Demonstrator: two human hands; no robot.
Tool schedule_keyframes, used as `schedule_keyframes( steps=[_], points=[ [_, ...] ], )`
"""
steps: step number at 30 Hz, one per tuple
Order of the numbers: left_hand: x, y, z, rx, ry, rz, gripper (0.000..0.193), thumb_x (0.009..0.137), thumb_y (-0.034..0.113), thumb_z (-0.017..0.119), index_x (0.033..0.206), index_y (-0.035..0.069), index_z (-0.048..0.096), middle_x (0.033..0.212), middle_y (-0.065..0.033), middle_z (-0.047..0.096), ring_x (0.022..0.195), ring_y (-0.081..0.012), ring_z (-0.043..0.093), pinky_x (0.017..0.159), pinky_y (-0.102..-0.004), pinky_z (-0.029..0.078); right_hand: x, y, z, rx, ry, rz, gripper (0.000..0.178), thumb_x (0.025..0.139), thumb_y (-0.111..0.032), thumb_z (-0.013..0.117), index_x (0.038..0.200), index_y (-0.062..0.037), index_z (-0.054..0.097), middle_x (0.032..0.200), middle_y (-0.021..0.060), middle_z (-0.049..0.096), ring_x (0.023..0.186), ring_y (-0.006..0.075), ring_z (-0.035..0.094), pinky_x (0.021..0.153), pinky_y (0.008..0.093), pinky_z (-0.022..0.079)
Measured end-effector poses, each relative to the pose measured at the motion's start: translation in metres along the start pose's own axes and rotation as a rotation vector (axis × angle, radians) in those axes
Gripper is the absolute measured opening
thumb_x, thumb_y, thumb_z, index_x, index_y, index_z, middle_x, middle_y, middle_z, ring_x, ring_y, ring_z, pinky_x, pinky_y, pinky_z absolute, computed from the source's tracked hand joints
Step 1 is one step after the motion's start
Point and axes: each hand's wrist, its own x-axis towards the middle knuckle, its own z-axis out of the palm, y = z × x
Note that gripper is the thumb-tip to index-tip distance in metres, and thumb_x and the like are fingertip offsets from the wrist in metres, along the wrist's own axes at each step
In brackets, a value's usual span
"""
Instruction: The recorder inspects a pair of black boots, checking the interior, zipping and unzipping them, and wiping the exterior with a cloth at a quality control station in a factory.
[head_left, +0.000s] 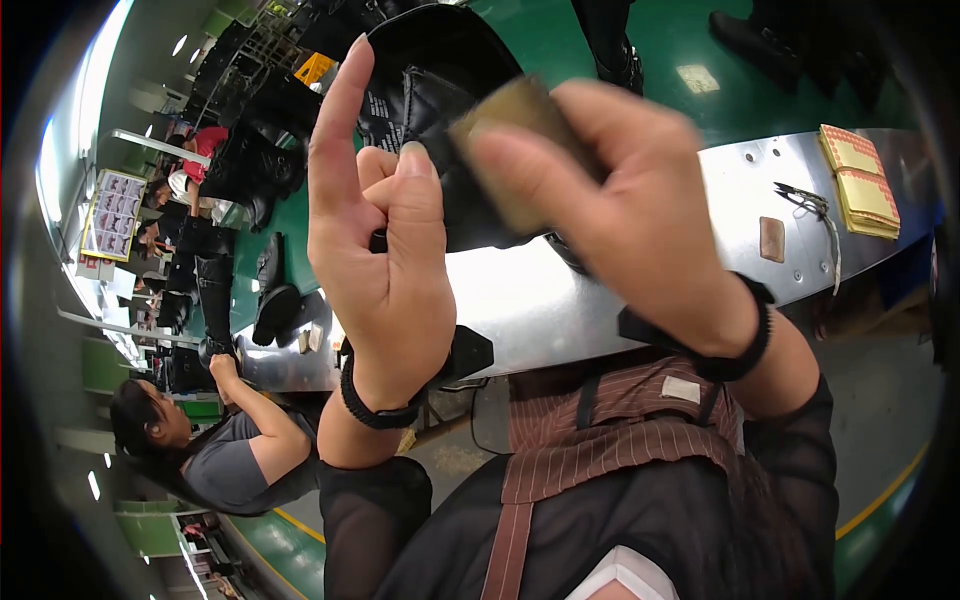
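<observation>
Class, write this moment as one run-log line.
left hand: gripping black quilted piece | right hand: holding brown block | metal table: tan pad, yellow stack

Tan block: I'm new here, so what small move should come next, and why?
Probably press the tan block to the black piece: the right hand holds the block close by, and the left hand seems to steady the piece. Whether block and piece touch is unclear.
</observation>
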Motion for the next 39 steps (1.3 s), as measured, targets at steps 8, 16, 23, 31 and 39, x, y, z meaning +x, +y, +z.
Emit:
schedule_keyframes(
  steps=[8,16,23,31,39],
  points=[
    [0.002,-0.014,-0.006,-0.069,0.039,-0.085,0.050,0.093,0.000,0.050,0.142,-0.001,0.042,0.077,0.0075,0.046,0.067,0.0003,0.034,0.062,-0.0152,0.028,-0.077,0.035,-0.032,-0.091,-0.463,0.235,0.026,0.087,-0.021,0.067,0.078,0.0023,0.062,0.060,0.0083,0.056,0.055,0.0124,0.052,0.051,0.0305,0.040],
    [0.021,-0.028,-0.034,-0.112,-0.024,-0.145,0.040,0.097,0.005,0.045,0.135,-0.005,0.048,0.119,-0.0196,0.062,0.104,-0.0213,0.065,0.093,-0.0318,0.053,-0.117,0.127,-0.114,-0.355,-0.420,0.581,0.038,0.094,-0.033,0.060,0.088,0.0046,0.057,0.080,0.0160,0.058,0.074,0.0234,0.055,0.069,0.0338,0.045],
    [0.023,-0.025,-0.029,-0.215,0.058,-0.166,0.036,0.095,0.004,0.049,0.128,-0.008,0.053,0.115,-0.0169,0.065,0.100,-0.0167,0.065,0.091,-0.0269,0.051,-0.117,0.206,-0.194,-0.544,-0.017,0.695,0.045,0.088,-0.039,0.064,0.109,0.0003,0.067,0.100,0.0171,0.070,0.093,0.0253,0.067,0.081,0.0357,0.050],
    [0.027,-0.018,-0.031,-0.277,0.199,-0.297,0.038,0.092,0.002,0.055,0.130,-0.004,0.054,0.091,-0.0032,0.066,0.075,-0.0030,0.059,0.070,-0.0155,0.049,-0.112,0.149,-0.157,-0.273,0.047,0.451,0.030,0.094,-0.028,0.062,0.098,0.0011,0.064,0.078,0.0024,0.062,0.071,0.0086,0.055,0.065,0.0251,0.045],
    [0.018,-0.021,-0.016,-0.041,0.193,-0.062,0.055,0.086,0.006,0.070,0.135,-0.004,0.046,0.084,0.0025,0.060,0.086,-0.0043,0.050,0.086,-0.0192,0.037,-0.079,0.098,-0.042,0.219,-0.064,0.424,0.028,0.094,-0.027,0.063,0.099,0.0008,0.062,0.075,0.0047,0.064,0.058,0.0081,0.057,0.051,0.0234,0.047]
  ],
)
